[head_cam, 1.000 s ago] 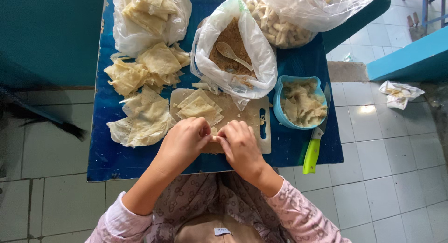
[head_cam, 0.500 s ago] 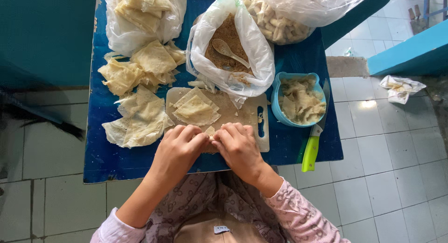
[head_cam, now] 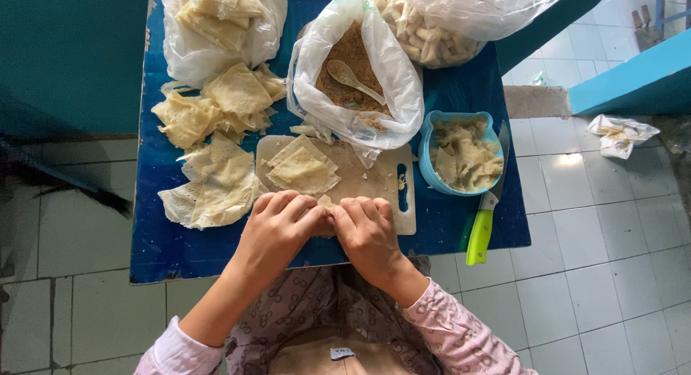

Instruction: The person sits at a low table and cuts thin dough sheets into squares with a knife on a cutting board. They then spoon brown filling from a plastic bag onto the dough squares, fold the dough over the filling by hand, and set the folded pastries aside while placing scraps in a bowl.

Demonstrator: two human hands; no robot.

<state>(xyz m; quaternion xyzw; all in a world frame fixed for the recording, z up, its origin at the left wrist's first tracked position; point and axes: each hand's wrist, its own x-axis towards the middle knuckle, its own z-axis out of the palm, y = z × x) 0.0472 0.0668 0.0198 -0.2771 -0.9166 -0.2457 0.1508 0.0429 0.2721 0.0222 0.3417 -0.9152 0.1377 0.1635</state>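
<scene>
Head view, looking straight down: left hand (head_cam: 277,227) and right hand (head_cam: 367,227) pressed together over the near edge of a pale cutting board (head_cam: 381,177), fingers curled closed around a small wrapper roll (head_cam: 325,202), of which only a pale tip peeks out between the knuckles. Likely the rolling and sealing step, midway through one piece. Next move probably calling for even thumb pressure to tighten the fold without tearing the thin sheet.

Just beyond the hands on the board, a folded wrapper stack (head_cam: 302,170). Farther up, an open plastic bag of brown filling (head_cam: 353,65) with a spoon (head_cam: 353,80) lying in it. To the right, a blue bowl (head_cam: 426,141) holding pale scraps; beside it a green-handled knife (head_cam: 481,235). More loose wrappers (head_cam: 209,181) spread left on the blue table (head_cam: 173,238).
</scene>
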